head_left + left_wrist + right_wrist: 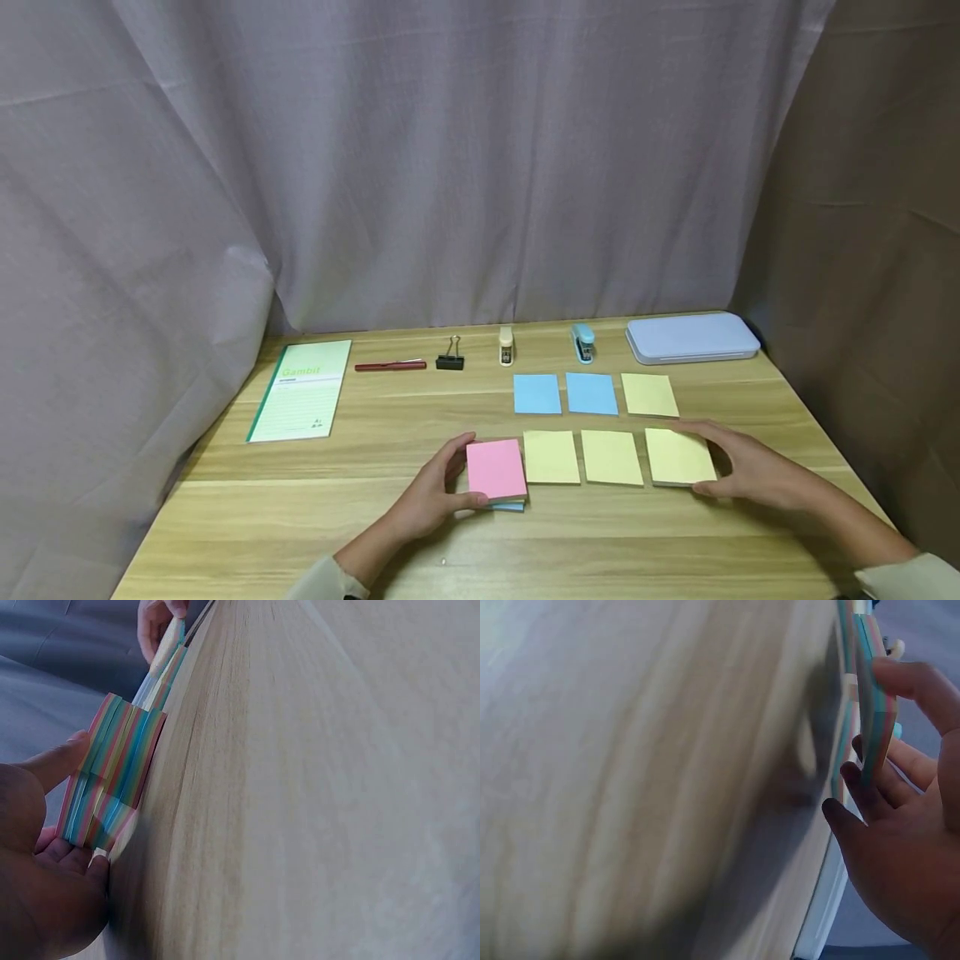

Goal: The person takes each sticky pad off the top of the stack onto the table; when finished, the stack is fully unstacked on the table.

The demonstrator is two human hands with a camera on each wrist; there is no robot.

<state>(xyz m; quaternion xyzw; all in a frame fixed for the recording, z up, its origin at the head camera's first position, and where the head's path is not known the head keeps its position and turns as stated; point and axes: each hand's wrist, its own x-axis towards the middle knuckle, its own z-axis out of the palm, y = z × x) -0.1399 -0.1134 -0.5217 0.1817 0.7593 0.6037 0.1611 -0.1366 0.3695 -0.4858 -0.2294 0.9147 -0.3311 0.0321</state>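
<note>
In the head view my left hand (429,497) grips a stack of sticky note pads by its sides. A pink pad (497,469) tops that stack, and a blue edge (507,506) peeks out below. The left wrist view shows the striped layers of the stack (112,765) between thumb and fingers. My right hand (761,472) pinches a yellow-topped sticky note pad (679,457) at the right end of the front row; its striped edge (880,727) stands off the table in the right wrist view. Two yellow pads, one left (551,457) and one right (612,457), lie between the hands.
Behind lie two blue pads (537,393) and a yellow pad (649,394). Along the back are a notebook (303,392), red pen (390,365), black binder clip (450,362), cream stapler (506,346), blue stapler (582,342) and a pale case (693,337). Curtains (450,167) border the table.
</note>
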